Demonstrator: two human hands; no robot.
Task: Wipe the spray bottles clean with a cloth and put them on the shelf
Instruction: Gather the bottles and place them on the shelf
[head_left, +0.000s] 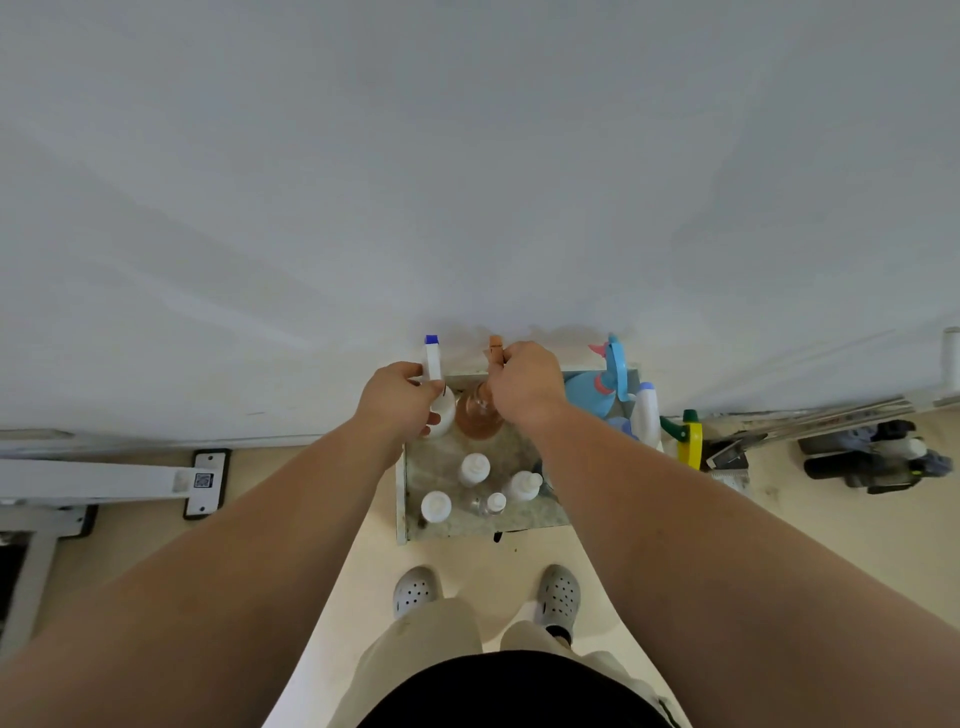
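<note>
While the person stands over a low shelf (415, 488) by the wall, the left hand (402, 402) grips a white spray bottle (439, 402) and the right hand (524, 382) pinches the orange bottle (478, 415) by its head. Lifting both at once could knock over four small white-capped bottles (474, 467) nearby. The orange bottle looks partly full; other contents cannot be judged. No cloth shows.

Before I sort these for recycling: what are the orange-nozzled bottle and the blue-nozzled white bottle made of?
Orange-nozzled bottle: probably clear glossy plastic, since it shows an orange tint through its wall; glass is possible. White bottle: opaque, matte-looking plastic.
</note>
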